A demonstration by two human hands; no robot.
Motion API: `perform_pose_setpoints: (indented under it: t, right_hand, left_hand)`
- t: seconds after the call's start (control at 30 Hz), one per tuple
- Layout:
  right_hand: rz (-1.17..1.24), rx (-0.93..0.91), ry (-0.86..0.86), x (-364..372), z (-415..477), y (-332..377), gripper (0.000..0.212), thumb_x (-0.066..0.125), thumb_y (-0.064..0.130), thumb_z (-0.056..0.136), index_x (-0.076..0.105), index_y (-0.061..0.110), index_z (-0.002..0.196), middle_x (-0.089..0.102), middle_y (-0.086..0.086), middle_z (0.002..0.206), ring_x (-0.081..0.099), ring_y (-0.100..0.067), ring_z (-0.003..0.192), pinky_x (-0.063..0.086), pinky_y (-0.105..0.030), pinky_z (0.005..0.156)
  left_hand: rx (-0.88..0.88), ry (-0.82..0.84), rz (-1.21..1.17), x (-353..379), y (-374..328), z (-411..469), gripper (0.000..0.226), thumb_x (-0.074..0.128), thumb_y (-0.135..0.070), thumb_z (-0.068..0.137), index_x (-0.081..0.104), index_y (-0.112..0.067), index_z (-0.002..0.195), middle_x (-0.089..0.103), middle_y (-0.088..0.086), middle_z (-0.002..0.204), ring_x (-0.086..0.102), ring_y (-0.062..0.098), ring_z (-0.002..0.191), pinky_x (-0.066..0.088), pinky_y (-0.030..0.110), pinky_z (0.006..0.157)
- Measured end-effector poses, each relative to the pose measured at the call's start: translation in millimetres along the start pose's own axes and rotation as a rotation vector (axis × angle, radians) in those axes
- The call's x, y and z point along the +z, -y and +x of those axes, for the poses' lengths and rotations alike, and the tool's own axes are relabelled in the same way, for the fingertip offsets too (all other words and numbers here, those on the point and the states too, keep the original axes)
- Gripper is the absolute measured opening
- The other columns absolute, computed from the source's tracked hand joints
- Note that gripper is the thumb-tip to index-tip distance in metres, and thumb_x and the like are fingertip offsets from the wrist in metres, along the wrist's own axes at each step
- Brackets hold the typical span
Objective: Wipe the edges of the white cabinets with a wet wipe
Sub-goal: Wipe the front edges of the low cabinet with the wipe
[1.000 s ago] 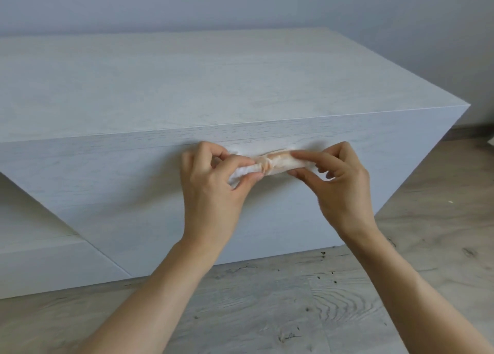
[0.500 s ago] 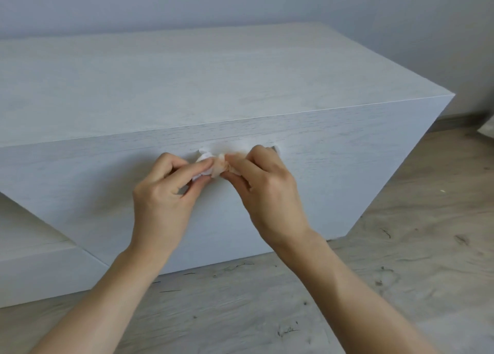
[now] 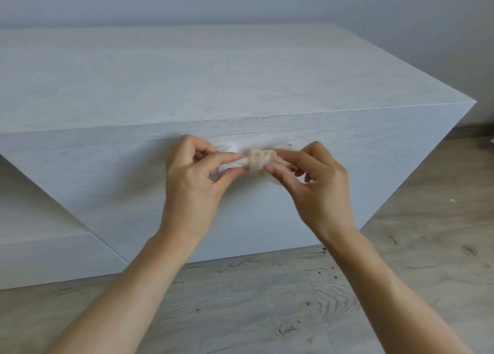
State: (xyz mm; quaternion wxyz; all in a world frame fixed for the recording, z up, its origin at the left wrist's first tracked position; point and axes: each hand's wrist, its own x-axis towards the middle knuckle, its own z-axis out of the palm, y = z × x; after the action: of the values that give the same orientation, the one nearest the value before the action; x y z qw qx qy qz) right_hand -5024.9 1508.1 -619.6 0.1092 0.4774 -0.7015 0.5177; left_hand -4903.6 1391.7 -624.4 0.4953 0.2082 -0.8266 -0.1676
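Head view: my left hand (image 3: 192, 182) and right hand (image 3: 318, 190) each pinch one end of the wet wipe (image 3: 256, 161), thumb against forefinger, other fingers loosely curled. Wipe bunched, tan-stained mid-section, held before the white cabinet (image 3: 107, 166) front, just below its top edge. No legible writing on either.

Two bare forearms come up from the bottom edge of the view, no sleeves on either one, uncovered from the frame edge to the wrist. The left hand (image 3: 191, 185) wears nothing: no ring, no watch, no glove. The right hand (image 3: 318, 190) is equally plain, no band at the wrist. Fingernails look short and unpainted. Slim wrists, long slender fingers.
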Motion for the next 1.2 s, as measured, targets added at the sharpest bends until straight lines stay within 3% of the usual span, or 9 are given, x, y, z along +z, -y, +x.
perform_pose_setpoints:
  t: [0.1, 0.2, 0.33, 0.43, 0.53, 0.73, 0.9, 1.2]
  right_hand:
    - [-0.116, -0.082, 0.003, 28, 0, 20, 0.012, 0.066, 0.016, 0.083, 0.073, 0.007, 0.087, 0.055, -0.008, 0.068, 0.052, -0.021, 0.062, 0.042, -0.033, 0.063]
    - [-0.177, -0.139, 0.004, 36, 1, 26, 0.011, 0.066, 0.017, 0.082, 0.073, 0.008, 0.084, 0.055, -0.007, 0.065, 0.05, -0.023, 0.059, 0.038, -0.032, 0.066]
    - [-0.178, -0.152, -0.042, 11, 2, 5, 0.01, 0.07, 0.011, 0.079, 0.073, 0.006, 0.087, 0.056, -0.009, 0.064, 0.052, -0.026, 0.062, 0.041, -0.034, 0.058]
    - [-0.181, -0.119, -0.02, -11, 6, -9, 0.011, 0.071, 0.008, 0.08, 0.073, 0.007, 0.09, 0.055, -0.007, 0.065, 0.051, -0.024, 0.063, 0.034, -0.021, 0.058]
    - [-0.159, -0.089, -0.001, -24, 8, -18, 0.012, 0.071, 0.009, 0.079, 0.073, 0.009, 0.091, 0.055, -0.009, 0.067, 0.05, -0.022, 0.064, 0.033, -0.018, 0.054]
    - [-0.053, -0.019, 0.06, -21, 5, -17, 0.023, 0.069, 0.011, 0.08, 0.07, 0.012, 0.103, 0.056, -0.002, 0.08, 0.05, 0.001, 0.067, 0.036, -0.006, 0.06]
    - [-0.181, -0.151, 0.03, 4, 4, 0, 0.011, 0.071, 0.004, 0.077, 0.071, 0.002, 0.089, 0.055, -0.013, 0.07, 0.051, -0.025, 0.062, 0.035, -0.019, 0.057]
    - [-0.138, -0.227, 0.029, 34, 4, 26, 0.011, 0.068, 0.012, 0.077, 0.072, 0.002, 0.08, 0.055, -0.01, 0.063, 0.047, -0.022, 0.058, 0.039, -0.029, 0.049]
  left_hand:
    - [-0.029, 0.005, -0.007, -13, 7, -1, 0.022, 0.069, -0.026, 0.073, 0.073, -0.012, 0.09, 0.052, 0.007, 0.087, 0.051, 0.017, 0.078, 0.04, 0.011, 0.073]
    - [-0.049, 0.021, -0.013, -19, 12, -2, 0.021, 0.067, -0.022, 0.075, 0.074, -0.006, 0.088, 0.056, 0.005, 0.085, 0.053, 0.01, 0.074, 0.043, 0.012, 0.07]
    - [-0.008, 0.04, -0.013, -13, 10, -3, 0.018, 0.074, -0.008, 0.073, 0.073, -0.002, 0.09, 0.062, 0.011, 0.081, 0.054, 0.007, 0.073, 0.045, 0.013, 0.07]
    - [0.033, 0.05, -0.019, -4, -2, -1, 0.017, 0.075, -0.005, 0.072, 0.073, -0.003, 0.089, 0.059, 0.012, 0.08, 0.054, 0.015, 0.075, 0.043, 0.017, 0.068]
    - [0.117, 0.083, 0.034, 8, -16, 6, 0.011, 0.075, -0.009, 0.071, 0.075, -0.005, 0.081, 0.059, 0.01, 0.075, 0.053, 0.026, 0.071, 0.041, 0.031, 0.064]
    - [0.171, 0.105, 0.184, 12, -21, 8, 0.013, 0.076, -0.015, 0.069, 0.074, -0.014, 0.082, 0.06, 0.004, 0.075, 0.055, 0.024, 0.074, 0.021, 0.028, 0.071]
    - [0.207, 0.057, 0.191, -2, -2, 4, 0.012, 0.075, -0.02, 0.074, 0.073, -0.013, 0.083, 0.059, 0.005, 0.076, 0.045, 0.017, 0.077, 0.025, 0.029, 0.069]
    - [0.208, 0.051, 0.172, -19, 16, -1, 0.015, 0.063, -0.012, 0.083, 0.073, -0.003, 0.09, 0.056, 0.01, 0.067, 0.042, 0.015, 0.068, 0.035, 0.028, 0.063]
